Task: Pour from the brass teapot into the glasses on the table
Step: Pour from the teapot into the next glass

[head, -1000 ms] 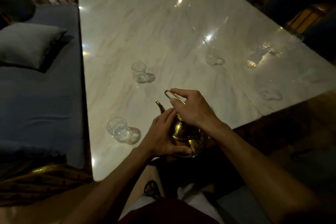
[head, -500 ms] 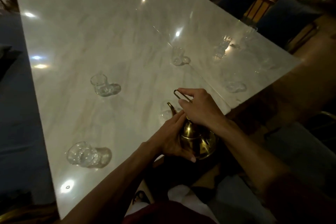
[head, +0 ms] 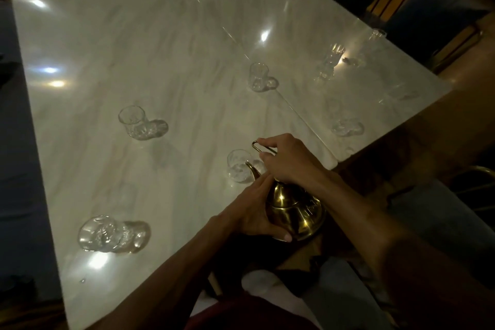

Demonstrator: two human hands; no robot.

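Observation:
A brass teapot point(head: 294, 210) is held at the near edge of the white marble table point(head: 166, 43). My right hand point(head: 290, 162) grips its wire handle from above. My left hand point(head: 253, 210) cups the pot's left side. The spout points at a small clear glass point(head: 237, 166) just beyond it. Several more clear glasses stand on the table: one at the near left point(head: 103, 233), one at mid left point(head: 134, 122), one at centre point(head: 258, 76), one at the right edge point(head: 344, 126) and a taller one at far right point(head: 330, 60).
Blue cushioned chairs with wooden frames point(head: 417, 0) line the table's far right side. A dark blue sofa point(head: 16, 169) runs along the left edge. My knees in light trousers point(head: 348, 297) sit below the table's near corner.
My view has swung left and closer, so the glasses have shifted right in the frame. The teapot and both hands have moved toward the small glass, which now sits right at the spout.

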